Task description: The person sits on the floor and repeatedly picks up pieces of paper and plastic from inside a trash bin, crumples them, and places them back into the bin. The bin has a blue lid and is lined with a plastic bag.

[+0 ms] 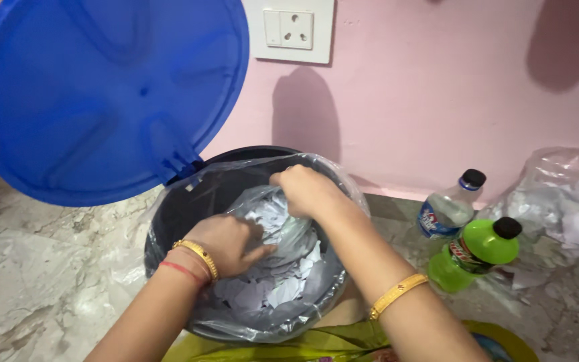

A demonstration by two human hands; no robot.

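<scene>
Gripping clear bag (283, 228) in bin (169, 221): both hands (226, 243); marble floor (28, 281), pink wall (423, 87).

A clear bottle (449, 206) with a black cap and a blue-and-red label lies on the floor by the pink wall. Just beside it lies a green bottle (475, 253), black-capped, with a green-and-red label.

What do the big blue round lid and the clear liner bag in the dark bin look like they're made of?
The big blue round lid looks like moulded plastic: smooth, slightly glossy, with raised ribs. The clear liner bag looks like thin plastic film: see-through, wrinkled, shiny, showing white paper scraps inside. Both hands, left hand and right hand, press on it.
</scene>
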